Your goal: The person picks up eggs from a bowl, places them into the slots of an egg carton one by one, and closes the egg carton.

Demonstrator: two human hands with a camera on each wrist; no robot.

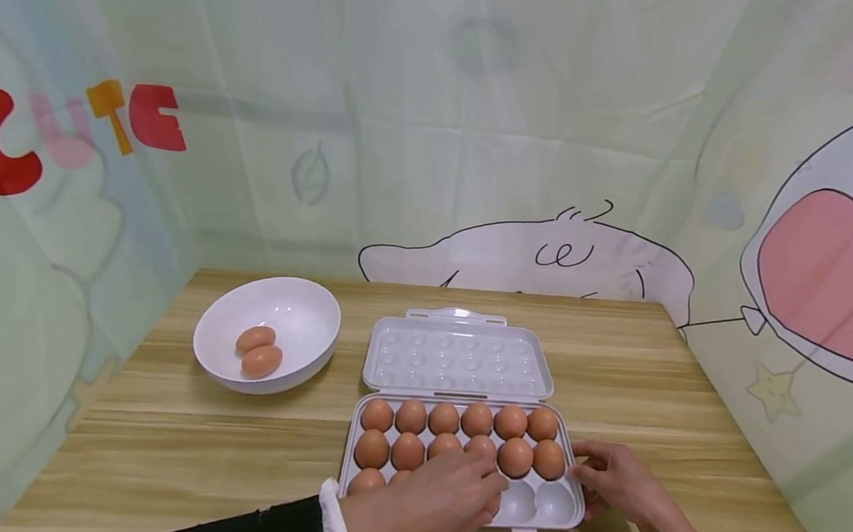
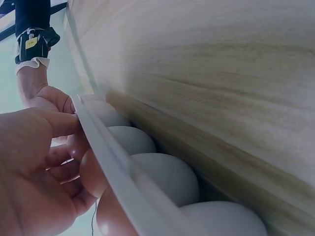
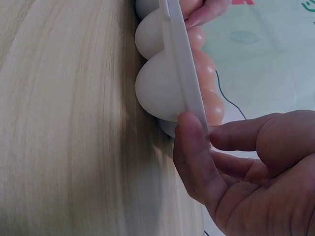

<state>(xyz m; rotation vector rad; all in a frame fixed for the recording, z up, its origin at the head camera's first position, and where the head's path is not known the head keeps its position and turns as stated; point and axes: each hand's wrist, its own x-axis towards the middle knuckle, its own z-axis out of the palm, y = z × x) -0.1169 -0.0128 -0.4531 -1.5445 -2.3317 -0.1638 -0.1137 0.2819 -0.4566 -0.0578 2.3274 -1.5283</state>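
The white plastic egg box (image 1: pixel 520 502) lies open on the table, with brown eggs (image 1: pixel 515 458) filling its two back rows. My left hand (image 1: pixel 433 499) reaches over the front row, covering much of it, its fingers curled around a brown egg (image 3: pixel 189 6) at the tray. Two bare cups show at the front row's right end. My right hand (image 1: pixel 624 480) grips the box's right edge; in the right wrist view its thumb and fingers pinch the rim (image 3: pixel 189 73) from both sides. The raised lid (image 1: pixel 456 360) leans back, hinged along the far side.
A white bowl (image 1: pixel 309 308) with two brown eggs (image 1: pixel 261 361) inside stands at the back left of the wooden table (image 1: pixel 615 368). Printed curtains (image 1: pixel 423 132) hang close behind the table and along both sides.
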